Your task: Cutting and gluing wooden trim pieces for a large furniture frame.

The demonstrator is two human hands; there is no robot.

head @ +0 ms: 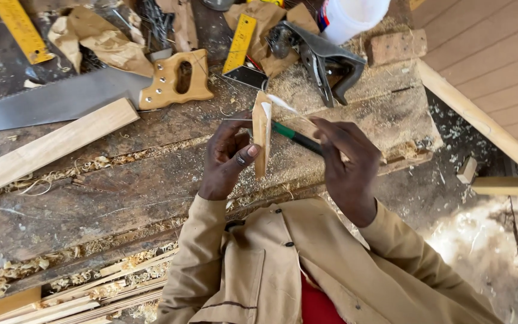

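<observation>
Left hand point(226, 159), centre of frame: fingers point(244, 157) pinch the lower half of a small wooden wedge point(262, 133), thumb on the near face, the others behind it. Wedge stands roughly upright, held above the bench point(121, 198), pale cut edge facing the camera.

Right hand point(346, 165), just right of the wedge: fingers curled and pressed together around a green-and-black tool handle point(292, 136). Handle points left toward the wedge; its tip lies hidden behind the wood. A thin pale shaving point(283, 103) curls off the wedge top toward upper right.

Both sleeves belong to a tan jacket point(271, 270), bottom centre.

Surroundings:
- Handsaw point(91, 90) with wooden grip, upper left, flat on the bench.
- Pale wooden strip point(49, 147) lying diagonally just below the saw blade.
- 2 yellow rulers: 1 at top left point(22, 30), 1 on a try square point(241, 48) at top centre.
- Metal hand plane point(325, 60), upper right of centre, on its side.
- White plastic tub point(352, 17) at top edge, near the plane.
- Crumpled brown paper point(100, 39), upper left.
- Sawdust and shavings point(61, 276) across the bench, thick at lower left.
</observation>
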